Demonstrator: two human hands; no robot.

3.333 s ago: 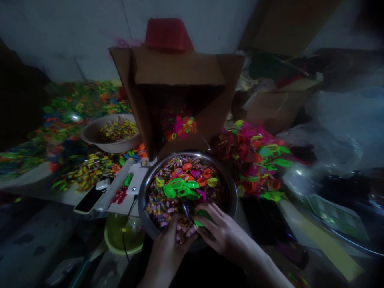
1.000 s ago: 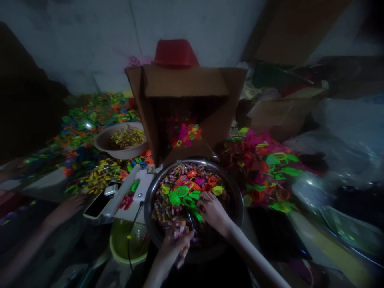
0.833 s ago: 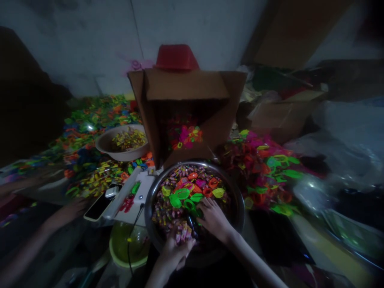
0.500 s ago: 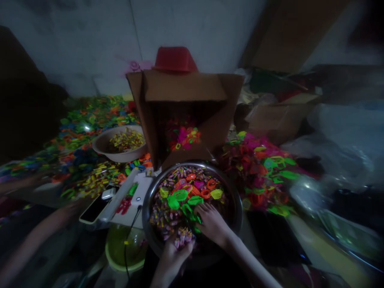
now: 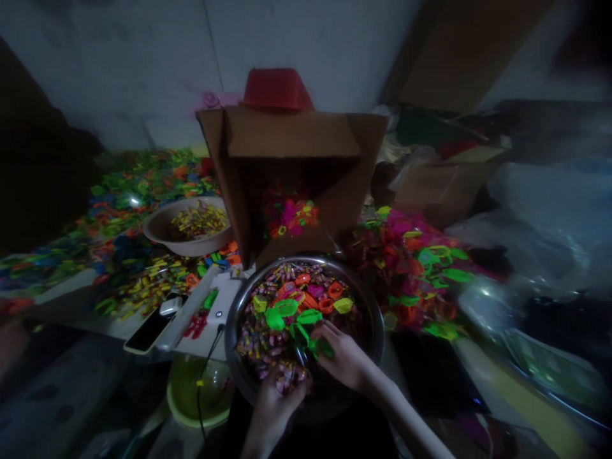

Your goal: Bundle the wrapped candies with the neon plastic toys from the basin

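Note:
A round steel basin (image 5: pixel 377 319) holds many small pieces that look like wrapped sweets (image 5: pixel 253 331), with bright plastic pieces lying on top. My left hand (image 5: pixel 280 395), low in the basin, is closed around a handful of the small wrapped sweets. Just right of it, my right hand (image 5: pixel 342 357) has its fingers bent round a green plastic piece (image 5: pixel 324 347), partly hidden by the fingers. More green plastic pieces (image 5: pixel 282 310), along with orange and yellow ones, lie beyond the fingertips.
Behind the basin stands an open cardboard box (image 5: pixel 296 134) with a red tub (image 5: pixel 276 89) on top. Plastic pieces are heaped (image 5: pixel 406 268) at right. Leftward are a pale bowl (image 5: pixel 186 245), a phone (image 5: pixel 150 328), a yellow-green bowl (image 5: pixel 191 417) and another person's blurred hand (image 5: pixel 12 338).
My right hand has shifted slightly, and its fingers are closed further round the green piece. My left hand stays with its handful. The other person's arm has drawn back to the left edge.

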